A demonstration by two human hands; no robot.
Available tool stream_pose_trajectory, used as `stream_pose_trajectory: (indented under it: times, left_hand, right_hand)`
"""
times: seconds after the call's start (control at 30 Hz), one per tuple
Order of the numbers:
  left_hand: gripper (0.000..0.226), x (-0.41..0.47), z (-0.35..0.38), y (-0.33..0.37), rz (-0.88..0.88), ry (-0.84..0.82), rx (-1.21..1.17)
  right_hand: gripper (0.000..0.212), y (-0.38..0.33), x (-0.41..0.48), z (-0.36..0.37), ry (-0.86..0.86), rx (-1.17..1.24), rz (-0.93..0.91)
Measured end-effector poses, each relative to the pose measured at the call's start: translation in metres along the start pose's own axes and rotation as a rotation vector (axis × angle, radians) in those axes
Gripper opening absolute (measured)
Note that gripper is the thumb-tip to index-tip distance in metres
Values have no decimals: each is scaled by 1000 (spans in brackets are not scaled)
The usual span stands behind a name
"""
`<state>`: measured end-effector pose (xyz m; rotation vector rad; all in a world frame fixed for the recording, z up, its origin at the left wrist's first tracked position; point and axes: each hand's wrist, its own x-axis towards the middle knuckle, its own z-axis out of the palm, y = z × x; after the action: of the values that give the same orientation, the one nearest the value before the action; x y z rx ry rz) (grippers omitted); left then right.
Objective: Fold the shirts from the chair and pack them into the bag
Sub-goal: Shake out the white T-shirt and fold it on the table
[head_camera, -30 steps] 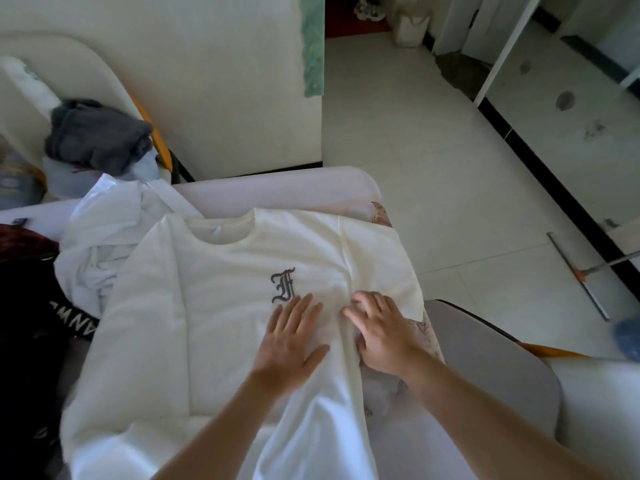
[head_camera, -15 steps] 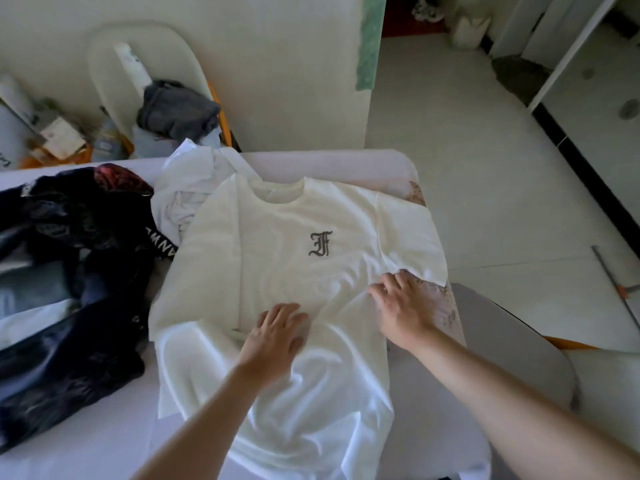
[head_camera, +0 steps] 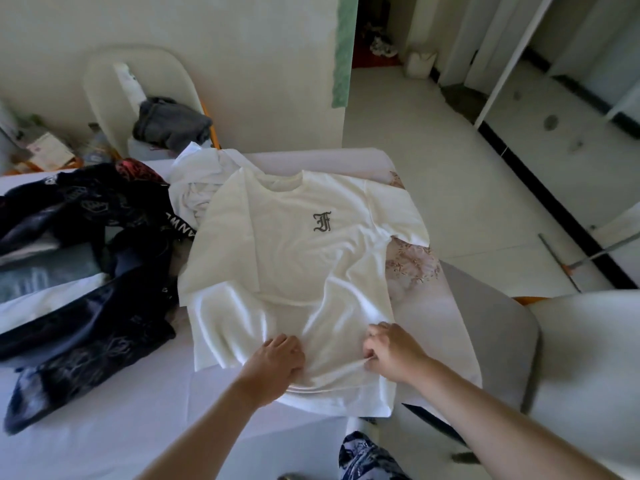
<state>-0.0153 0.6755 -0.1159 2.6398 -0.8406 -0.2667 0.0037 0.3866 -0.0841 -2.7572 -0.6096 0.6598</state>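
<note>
A white T-shirt [head_camera: 298, 258] with a dark gothic "F" on the chest lies face up on the white-covered table [head_camera: 104, 427], collar away from me. Its left sleeve is folded in over the body. My left hand [head_camera: 277, 358] rests on the lower part of the shirt with its fingers curled into the cloth. Beside it, my right hand [head_camera: 391, 351] pinches a ridge of the same fabric near the hem. No bag shows in this view.
A heap of dark patterned clothes [head_camera: 83, 271] covers the table's left side, and a crumpled white garment [head_camera: 197, 181] lies behind the shirt. A white chair [head_camera: 114, 84] at the back holds grey clothing [head_camera: 169, 123]. Another chair [head_camera: 491, 327] stands at the right.
Both hands have slid down the shirt from the chest towards the hem and now bunch the cloth. The view has shifted left, showing more of the dark clothes.
</note>
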Motion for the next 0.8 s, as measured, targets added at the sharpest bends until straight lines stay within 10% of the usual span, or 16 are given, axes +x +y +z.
stream_pose_trajectory:
  times: [0.27,0.43,0.6,0.8]
  left_hand:
    - [44,-8,-29,32,-73,-320,-11]
    - [86,-19,-24,1,-78,-120,327]
    - [30,-44,-47,-35,-248,-183,353]
    - [34,-71,-65,-13,-351,-629,-91]
  right_hand:
    - [26,-5,-51,-26,-248,-214,217]
    - [43,-41,-37,-32,-244,-276,276]
    - [52,-101,1,-21,-127,-98,105]
    - [64,-149,30,-2,-202,0,99]
